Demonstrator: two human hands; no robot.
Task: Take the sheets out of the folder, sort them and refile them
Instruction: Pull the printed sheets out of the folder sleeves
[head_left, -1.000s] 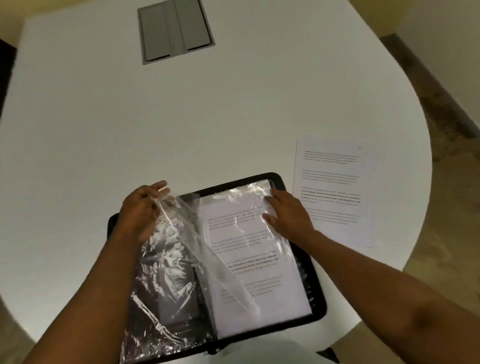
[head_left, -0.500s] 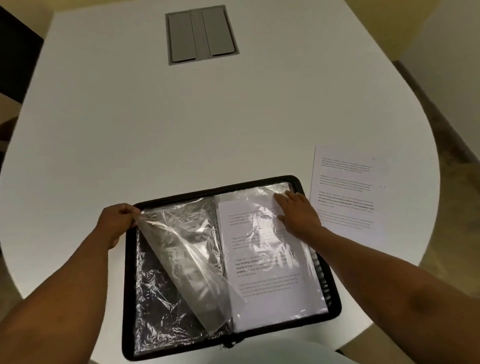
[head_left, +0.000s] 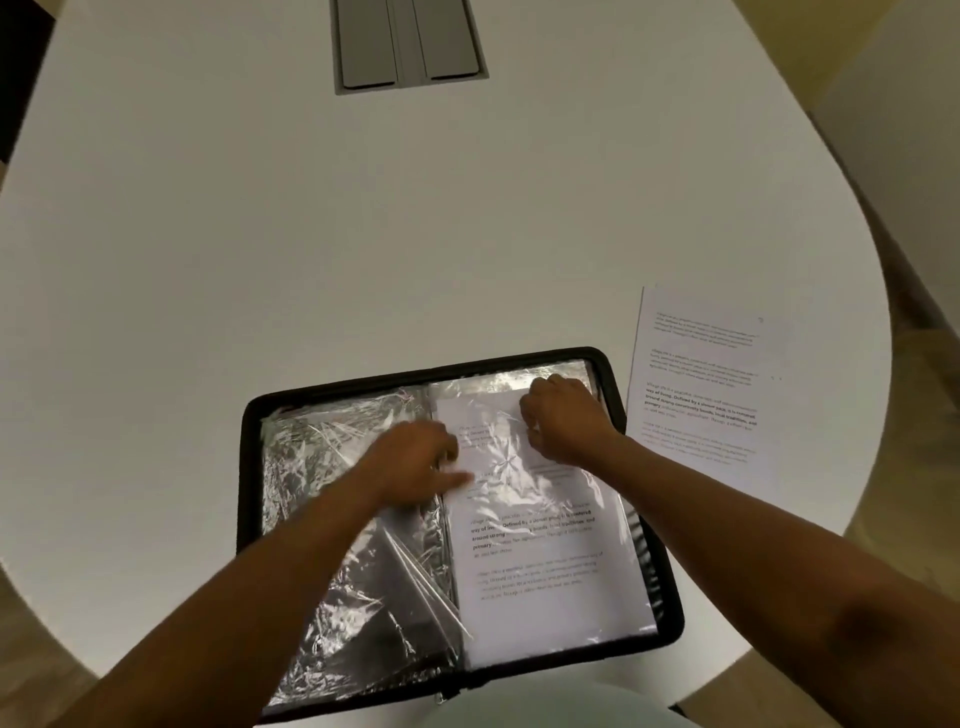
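Both hands over open folder (head_left: 670, 613): left hand (head_left: 410, 462) blurred, grip unclear; right hand (head_left: 563, 421) pinches sleeved sheet (head_left: 545, 566).

Loose sheet (head_left: 701, 384) right of folder (head_left: 644, 519)

Single head-worn wide-angle view, looking forward and steeply down from close above the near edge of the white table (head_left: 311, 234). The open folder (head_left: 608, 364) lies nearest the lens; a grey hatch (head_left: 410, 44) marks the far edge.
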